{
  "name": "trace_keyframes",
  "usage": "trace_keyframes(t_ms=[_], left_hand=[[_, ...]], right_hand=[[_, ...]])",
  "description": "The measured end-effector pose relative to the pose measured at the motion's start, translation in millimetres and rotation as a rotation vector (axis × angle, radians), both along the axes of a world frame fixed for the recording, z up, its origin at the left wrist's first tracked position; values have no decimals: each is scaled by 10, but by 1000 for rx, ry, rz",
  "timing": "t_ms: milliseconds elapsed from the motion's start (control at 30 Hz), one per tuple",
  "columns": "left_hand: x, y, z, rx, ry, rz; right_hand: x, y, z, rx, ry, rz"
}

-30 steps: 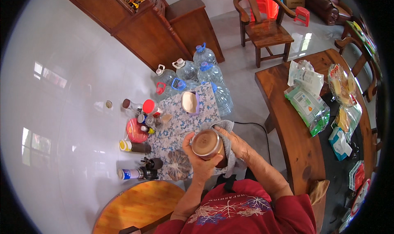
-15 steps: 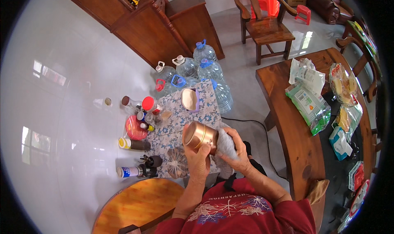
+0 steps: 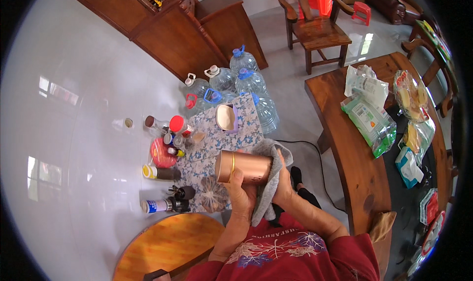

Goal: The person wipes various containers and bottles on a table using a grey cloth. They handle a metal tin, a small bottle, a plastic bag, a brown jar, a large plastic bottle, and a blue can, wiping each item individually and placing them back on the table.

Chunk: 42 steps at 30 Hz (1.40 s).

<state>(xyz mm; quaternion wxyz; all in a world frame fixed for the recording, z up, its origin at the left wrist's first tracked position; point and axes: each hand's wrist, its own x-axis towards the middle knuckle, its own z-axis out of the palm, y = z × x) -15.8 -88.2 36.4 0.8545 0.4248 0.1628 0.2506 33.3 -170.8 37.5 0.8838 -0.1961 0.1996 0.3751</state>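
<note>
A copper-coloured metal canister (image 3: 251,165) with a gold band near one end lies sideways in front of my chest. My left hand (image 3: 240,192) grips it from below, the thumb pressed along its side near the band. A grey cloth (image 3: 270,195) covers the canister's right end. My right hand (image 3: 283,182) clasps the cloth against that end; some of its fingers are hidden behind the fabric. Below them stands a small table with a blue-and-white floral cover (image 3: 204,155), with a clear plastic bag (image 3: 213,193) lying close to my left hand.
Jars and bottles (image 3: 172,138) crowd the floral table's left side, with a purple-and-white box (image 3: 226,118) at its far end. Large water bottles (image 3: 246,81) stand beyond. A round wooden tabletop (image 3: 167,244) is at lower left; a wooden table (image 3: 340,148) with packages stands right.
The canister has turned from tilted to nearly level, showing more of its side. The grey cloth has spread out and hangs lower around its right end.
</note>
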Motion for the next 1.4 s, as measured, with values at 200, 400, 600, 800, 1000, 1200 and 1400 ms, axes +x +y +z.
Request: trace_keyframes(t_ms=[200, 400, 600, 800, 1000, 1200, 1400], left_hand=[[59, 216, -90, -30, -17, 96], [104, 447, -32, 31, -79, 236], [-9, 274, -37, 101, -17, -8], [-83, 179, -89, 289, -55, -155], [-21, 86, 126, 685, 7, -299], [28, 138, 49, 485, 14, -256], [-22, 171, -93, 645, 71, -269]], right_hand=[[-313, -92, -151, -495, -690, 92], [-320, -326, -111, -628, -1399, -12], [-60, -327, 233, -978, -1808, -370], [131, -292, 360, -993, -1774, -98], [452, -314, 212, -461, -1341, 217], [161, -376, 303, -966, -2075, -26], [85, -363, 339, -1111, -2254, 12]])
